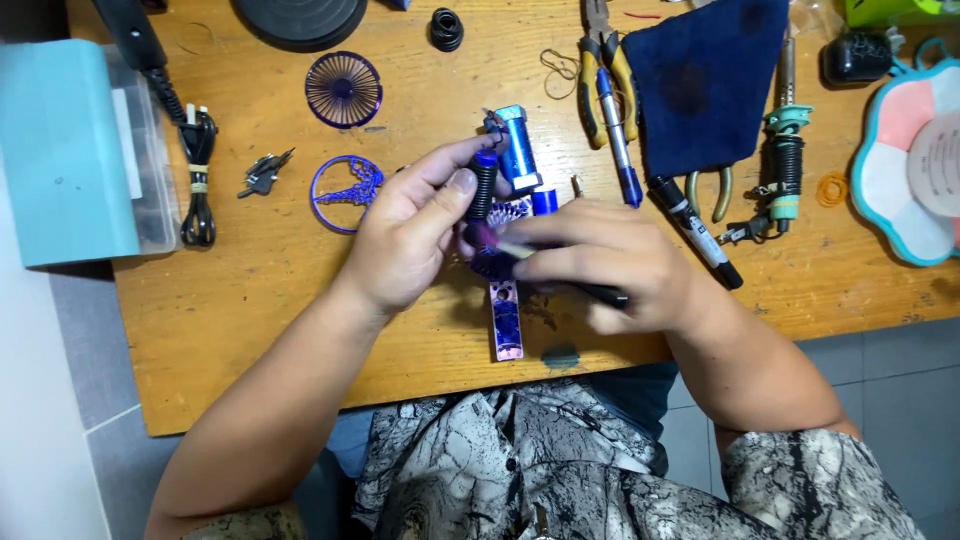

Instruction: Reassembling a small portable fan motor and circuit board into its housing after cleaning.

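My left hand [410,232] grips a small purple fan part [490,262] with a black ribbed neck [483,188] over the middle of the wooden table [240,310]. My right hand [600,262] holds a thin dark-handled tool [605,296] whose pale tip touches the purple part. A blue cylindrical battery piece [518,148] rises just behind my fingers. A purple handle shell with a circuit board [505,322] lies flat below the hands. Two round purple fan grilles lie to the left, one solid [343,89] and one open ring [346,193].
A dark blue cloth [705,80], pliers [603,70], a blue pen [618,140], a black marker [697,232] and a soldering iron [785,150] lie at the right. A black cable [197,170] and teal-lidded box [62,150] sit at the left. A flower-shaped tray [905,150] occupies the right edge.
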